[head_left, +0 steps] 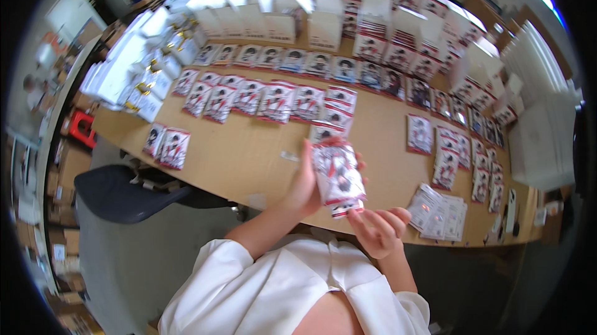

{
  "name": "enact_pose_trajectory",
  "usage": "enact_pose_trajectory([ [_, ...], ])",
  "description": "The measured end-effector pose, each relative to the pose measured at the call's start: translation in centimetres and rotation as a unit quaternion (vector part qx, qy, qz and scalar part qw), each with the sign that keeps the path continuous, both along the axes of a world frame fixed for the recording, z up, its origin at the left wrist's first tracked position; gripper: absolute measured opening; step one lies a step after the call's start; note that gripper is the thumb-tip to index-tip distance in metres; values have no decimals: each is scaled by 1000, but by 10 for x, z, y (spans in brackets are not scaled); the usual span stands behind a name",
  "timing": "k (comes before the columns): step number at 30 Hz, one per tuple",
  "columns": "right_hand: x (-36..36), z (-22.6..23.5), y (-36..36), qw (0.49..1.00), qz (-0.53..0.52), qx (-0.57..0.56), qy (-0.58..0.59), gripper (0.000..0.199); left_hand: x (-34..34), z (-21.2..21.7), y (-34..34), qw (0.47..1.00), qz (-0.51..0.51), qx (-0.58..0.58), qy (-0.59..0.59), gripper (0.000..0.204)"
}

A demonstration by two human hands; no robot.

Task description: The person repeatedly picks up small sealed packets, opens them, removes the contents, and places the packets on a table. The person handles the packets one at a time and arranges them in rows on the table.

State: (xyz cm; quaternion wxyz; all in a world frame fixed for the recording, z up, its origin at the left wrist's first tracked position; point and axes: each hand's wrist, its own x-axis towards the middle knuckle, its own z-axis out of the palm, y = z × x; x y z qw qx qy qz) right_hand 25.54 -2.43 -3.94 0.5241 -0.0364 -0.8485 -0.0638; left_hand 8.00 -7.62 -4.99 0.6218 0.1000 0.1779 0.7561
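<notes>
Above the table's front edge, my left hand (pixel 303 182) is wrapped round a small stack of shiny foil card packets (pixel 339 173), silver-white with red borders and a printed figure. Its fingertips show along the stack's right side. At the lower end, another packet (pixel 347 209) sticks out from under the top one, and my right hand (pixel 380 230) pinches at it with thumb and forefinger, the other fingers curled loosely. Just beyond the stack lies a column of similar packets (pixel 339 108), its near end partly hidden by the held stack.
Rows of packets (pixel 277 102) cover the far part of the wooden table (pixel 242 148). White open boxes (pixel 326 24) line the back. Pale cards (pixel 438 214) lie at the front right, with dark-handled tools (pixel 511 210) beside them. A black chair (pixel 134 193) stands at left.
</notes>
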Motion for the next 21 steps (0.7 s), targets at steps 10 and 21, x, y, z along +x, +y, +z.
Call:
enact_pose_trajectory([
  [10, -39, 8, -6, 991, 22, -88, -99, 23, -12, -31, -41, 993, 44, -50, -101, 52],
  [21, -73, 7, -5, 871, 249, -418, -61, 26, -83, -28, -94, 925, -145, 185, 299, 75],
])
